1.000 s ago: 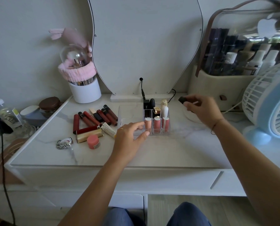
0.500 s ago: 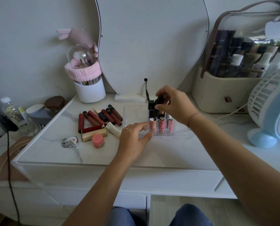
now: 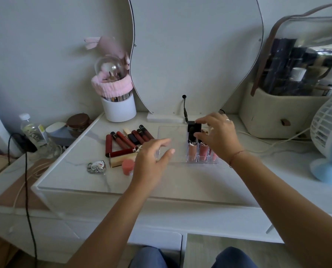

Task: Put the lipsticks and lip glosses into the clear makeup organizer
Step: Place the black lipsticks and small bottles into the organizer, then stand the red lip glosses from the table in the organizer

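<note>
Pink glosses (image 3: 192,152) — three — stand in clear organizer (image 3: 202,161).

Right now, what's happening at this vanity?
A person is loading lip products into the clear organizer. The right hand pinches a black lipstick at its back row; pink glosses stand in the front row. The left hand hovers open beside it, holding nothing. Red lip tubes lie loose on the table to the left, not yet sorted.
</note>
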Demonstrator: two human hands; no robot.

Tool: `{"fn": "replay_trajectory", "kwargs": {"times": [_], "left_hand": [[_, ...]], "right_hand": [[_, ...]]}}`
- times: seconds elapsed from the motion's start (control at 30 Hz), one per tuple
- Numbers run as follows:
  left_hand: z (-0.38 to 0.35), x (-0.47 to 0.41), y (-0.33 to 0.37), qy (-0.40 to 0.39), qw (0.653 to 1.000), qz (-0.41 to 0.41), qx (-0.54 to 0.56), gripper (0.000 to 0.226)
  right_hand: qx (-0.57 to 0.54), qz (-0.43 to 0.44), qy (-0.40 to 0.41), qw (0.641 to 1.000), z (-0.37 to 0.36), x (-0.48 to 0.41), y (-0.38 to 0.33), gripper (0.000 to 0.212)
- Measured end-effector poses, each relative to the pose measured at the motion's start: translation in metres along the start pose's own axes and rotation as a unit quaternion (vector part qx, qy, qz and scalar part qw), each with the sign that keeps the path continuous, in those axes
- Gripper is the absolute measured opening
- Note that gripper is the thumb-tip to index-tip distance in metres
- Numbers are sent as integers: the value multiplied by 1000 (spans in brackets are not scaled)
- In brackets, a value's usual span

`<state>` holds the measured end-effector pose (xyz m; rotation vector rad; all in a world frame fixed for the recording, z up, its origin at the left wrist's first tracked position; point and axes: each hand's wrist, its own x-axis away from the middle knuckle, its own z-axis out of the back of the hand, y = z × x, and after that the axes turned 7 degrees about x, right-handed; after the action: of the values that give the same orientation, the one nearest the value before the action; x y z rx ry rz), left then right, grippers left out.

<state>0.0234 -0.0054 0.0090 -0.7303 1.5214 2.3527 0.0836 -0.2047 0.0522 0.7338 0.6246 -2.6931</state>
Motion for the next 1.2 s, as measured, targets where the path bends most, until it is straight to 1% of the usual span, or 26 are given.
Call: {"fn": "replay_trajectory", "kwargs": {"times": [0.07,0.13,0.2,0.27,0.33,0.37,0.43,0.53,0.6,0.63,0.67,0.7,0.73,0.8,0.87,0.9,0.97,1.0,1.07,1.13,1.2], "left_hand": [[22,-11,-6,40,999,-10,-5,24],[50,-24,-16,81,997,6,-12,20],[79,-37,-31,112,991,60,-36,19],[104,-49,-49,127,981,127,-72,24],[121,-62,-67,111,967,201,-106,36],[126,-67,-75,90,959,237,-124,44],[131,-75,-87,39,941,295,-162,59],[130,-81,-96,-11,927,327,-184,72],[126,-85,-98,-13,925,330,-186,71],[124,-86,-97,-8,925,329,-192,65],[122,-87,-95,-3,926,321,-200,52],[120,-88,-93,4,927,310,-213,31],[118,-89,-91,11,927,299,-228,19],[113,-89,-91,32,927,289,-237,35],[113,-88,-92,70,926,293,-228,37],[113,-89,-92,88,928,293,-212,33],[116,-92,-86,127,941,267,-165,10],[117,-95,-83,153,949,247,-125,11],[115,-103,-69,187,961,203,-30,23],[106,-111,-51,171,970,165,57,22],[89,-116,-32,123,975,137,127,21]], "right_hand": [[-65,-34,15,997,-1,8,6,45],[-144,-65,9,987,-3,18,14,66],[-200,-86,-21,976,-9,30,23,91],[-266,-107,-71,955,-16,39,29,109],[-309,-102,-120,938,-22,44,33,114],[-309,-96,-131,937,-24,44,35,113],[-300,-92,-128,941,-28,43,40,111],[-283,-87,-114,948,-31,45,42,110],[-270,-88,-108,953,-31,46,40,109],[-266,-89,-106,954,-31,47,39,110],[-263,-88,-105,955,-30,47,39,110],[-260,-87,-105,956,-30,47,39,110],[-258,-86,-105,956,-30,47,39,110],[-252,-85,-104,958,-31,47,39,109],[-251,-85,-99,959,-31,47,38,107],[-250,-87,-98,959,-32,47,37,107],[-244,-92,-98,960,-32,46,37,107],[-241,-95,-97,961,-32,46,37,107],[-237,-98,-99,961,-33,47,38,106],[-237,-100,-104,961,-32,47,39,107],[-235,-96,-105,962,-32,46,40,108]]}}
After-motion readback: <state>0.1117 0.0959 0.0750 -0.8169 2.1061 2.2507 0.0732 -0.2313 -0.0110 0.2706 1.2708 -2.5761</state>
